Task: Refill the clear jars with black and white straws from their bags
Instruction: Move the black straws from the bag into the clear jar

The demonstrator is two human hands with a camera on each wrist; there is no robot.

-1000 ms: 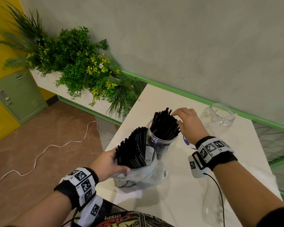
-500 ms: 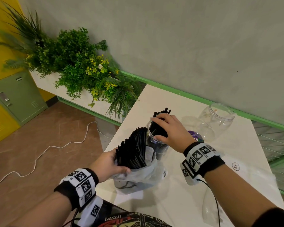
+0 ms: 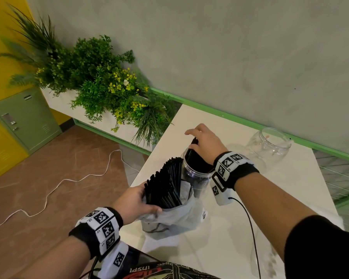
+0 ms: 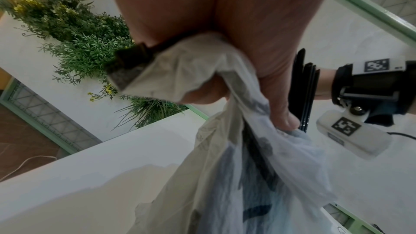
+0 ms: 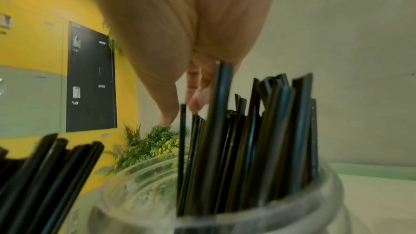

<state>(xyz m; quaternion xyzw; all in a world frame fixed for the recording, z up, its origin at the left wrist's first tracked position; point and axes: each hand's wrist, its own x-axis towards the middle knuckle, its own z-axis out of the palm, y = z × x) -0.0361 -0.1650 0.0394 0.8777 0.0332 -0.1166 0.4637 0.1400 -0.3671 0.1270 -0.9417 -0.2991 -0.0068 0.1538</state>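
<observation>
A clear jar (image 3: 195,175) holding black straws (image 5: 258,140) stands on the white table (image 3: 290,198). My right hand (image 3: 204,141) lies over the straw tops with fingers (image 5: 195,95) stretched out, touching them and gripping nothing. In front of the jar is a thin plastic bag (image 3: 169,220) with a fan of black straws (image 3: 165,184) sticking out. My left hand (image 3: 137,204) grips the bag (image 4: 225,166) near its mouth, thumb across the plastic. A second clear jar (image 3: 270,143) with no straws in it stands at the back right, near the wall.
A planter of green plants (image 3: 109,93) stands just past the table's left corner. The table edge (image 3: 141,174) runs close to my left hand, with brown floor and a white cable (image 3: 58,184) below. A green rail (image 3: 250,121) and the wall back the table.
My right hand has swept from the jar's right side across the straw tops to the left and now lies over them. The left hand and bag have stayed put.
</observation>
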